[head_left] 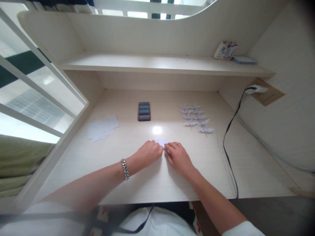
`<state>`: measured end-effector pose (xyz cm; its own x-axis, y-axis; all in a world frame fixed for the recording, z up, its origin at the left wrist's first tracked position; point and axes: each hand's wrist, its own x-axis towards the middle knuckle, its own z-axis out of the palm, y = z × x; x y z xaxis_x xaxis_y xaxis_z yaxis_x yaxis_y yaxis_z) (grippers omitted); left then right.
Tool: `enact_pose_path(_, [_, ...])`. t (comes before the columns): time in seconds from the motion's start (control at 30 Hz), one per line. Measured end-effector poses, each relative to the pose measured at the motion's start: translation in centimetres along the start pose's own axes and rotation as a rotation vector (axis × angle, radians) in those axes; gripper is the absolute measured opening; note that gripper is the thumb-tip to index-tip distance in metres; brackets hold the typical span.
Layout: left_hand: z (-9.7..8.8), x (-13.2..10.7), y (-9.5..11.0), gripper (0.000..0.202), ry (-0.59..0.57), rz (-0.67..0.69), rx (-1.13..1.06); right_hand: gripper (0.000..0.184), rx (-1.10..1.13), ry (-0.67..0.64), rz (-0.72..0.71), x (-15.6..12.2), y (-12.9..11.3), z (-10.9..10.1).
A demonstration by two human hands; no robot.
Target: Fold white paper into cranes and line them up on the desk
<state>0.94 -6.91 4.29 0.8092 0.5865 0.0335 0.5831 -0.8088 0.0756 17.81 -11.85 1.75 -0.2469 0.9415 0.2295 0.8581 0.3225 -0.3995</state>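
At the middle of the desk, both my hands meet over a small piece of white paper. My left hand, with a chain bracelet on its wrist, is closed on the paper's left side. From the right, my right hand pinches the paper's near edge with its fingertips. Much of the paper is hidden under the fingers, so its folds cannot be made out. Several folded white paper cranes stand in rows on the right. A spread of loose white paper sheets lies on the left.
A dark phone-like rectangle with a blurred face lies behind my hands. A black cable runs from a wall plug down across the desk's right side. Above, a shelf holds a small patterned box.
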Motion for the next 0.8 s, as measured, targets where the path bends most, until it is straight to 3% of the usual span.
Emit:
enact_pose_path(0.07, [-0.1,0.1,-0.8,0.019,0.033,-0.078,-0.072,0.03,0.093,0.036,0.036,0.7,0.4,0.0])
enact_pose_path(0.13, [-0.4,0.3,-2.0,0.02,0.104,-0.196,-0.292,0.02,0.25,0.073,0.074,1.6,0.8,-0.1])
enact_pose_path(0.27, [-0.4,0.9,-4.5,0.026,0.202,-0.427,-0.93,0.021,0.778,0.053,0.38,4.1,1.7,-0.3])
enact_pose_path(0.37, [0.6,1.1,-5.5,0.034,0.28,-0.587,-1.236,0.03,1.06,0.028,0.552,5.9,1.9,-0.2])
enact_pose_path(0.57, [2.7,0.6,-6.0,0.035,0.383,-0.644,-1.394,0.031,1.2,0.036,0.622,7.0,1.6,0.8])
enact_pose_path(0.8, [2.8,0.1,-6.1,0.038,0.439,-0.673,-1.412,0.028,1.198,0.047,0.654,6.3,1.7,1.9])
